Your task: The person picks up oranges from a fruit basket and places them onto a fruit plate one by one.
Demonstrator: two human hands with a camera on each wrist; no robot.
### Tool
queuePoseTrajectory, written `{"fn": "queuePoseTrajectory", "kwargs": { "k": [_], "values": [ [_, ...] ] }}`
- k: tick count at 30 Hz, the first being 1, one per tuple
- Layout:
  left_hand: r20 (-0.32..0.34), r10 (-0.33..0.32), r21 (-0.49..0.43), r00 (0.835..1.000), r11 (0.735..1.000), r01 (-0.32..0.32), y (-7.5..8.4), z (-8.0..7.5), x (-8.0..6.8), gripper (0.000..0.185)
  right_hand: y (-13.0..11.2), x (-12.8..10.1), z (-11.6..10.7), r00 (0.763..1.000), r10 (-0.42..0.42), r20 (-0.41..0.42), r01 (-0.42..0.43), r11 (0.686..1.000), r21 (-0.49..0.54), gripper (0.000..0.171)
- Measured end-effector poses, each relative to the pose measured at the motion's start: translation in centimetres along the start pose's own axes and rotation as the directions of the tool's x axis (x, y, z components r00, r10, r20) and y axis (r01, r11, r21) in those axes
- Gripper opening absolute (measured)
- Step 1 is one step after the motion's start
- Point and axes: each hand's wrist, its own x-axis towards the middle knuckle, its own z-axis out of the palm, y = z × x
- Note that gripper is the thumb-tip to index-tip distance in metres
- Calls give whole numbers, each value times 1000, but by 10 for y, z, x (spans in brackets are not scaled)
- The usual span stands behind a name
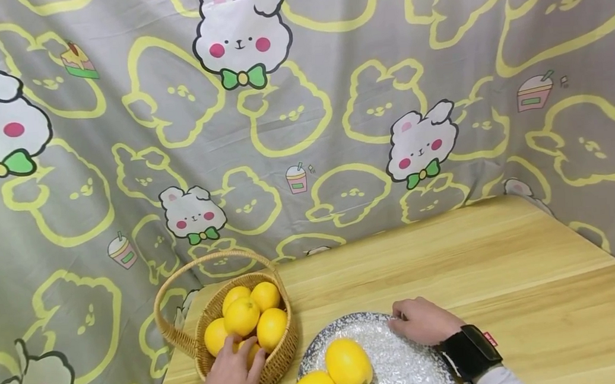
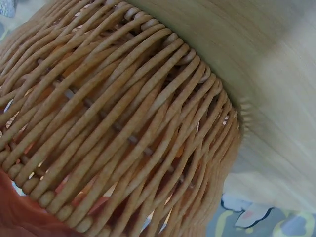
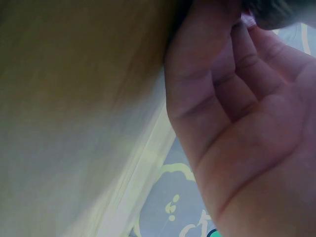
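My left hand [image 1: 230, 373] reaches over the near rim of a wicker basket [image 1: 284, 360], its fingers curled over a lemon [image 1: 253, 351] that they partly hide. Several more yellow lemons [image 1: 242, 317] are piled in the basket. The woven basket side [image 2: 123, 113] fills the left wrist view, with part of the left hand [image 2: 22, 215] at the lower left. With curled fingers my right hand [image 1: 426, 322] grips the far right rim of a round silvery plate [image 1: 400, 364]. Two lemons [image 1: 349, 366] lie side by side on the plate's left part.
The basket's tall arched handle [image 1: 169, 320] leans left. Everything stands on a wood-grain table [image 1: 505, 261]. A grey curtain [image 1: 333, 107] with cartoon rabbits hangs behind the table and along its sides. The right wrist wears a black strap [image 1: 471, 350].
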Motion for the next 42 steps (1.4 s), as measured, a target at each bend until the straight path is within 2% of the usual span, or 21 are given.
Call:
{"fn": "queuePoseTrajectory", "kwargs": {
  "k": [5,8,12,19,30,42],
  "values": [
    [93,-59,-34,994,997,63,-6,5,2,43,1,2,2,1000,4,5,-4,1000,1,19],
    [117,-64,-40,991,997,70,-9,8,3,42,3,2,3,1000,8,13,-8,1000,1,19],
    [105,-54,-37,993,998,58,-10,10,5,38,3,3,1,1000,3,10,-3,1000,-8,19],
    [71,-88,-24,994,996,90,-6,10,6,28,1,2,0,1000,19,5,-19,1000,-9,19],
    [27,-93,-5,995,996,93,-5,15,4,30,1,3,1,999,35,5,-35,999,-6,18],
    [-19,-37,13,999,999,37,-4,13,2,25,0,3,2,998,57,0,-57,998,-13,17]
  ]
}}
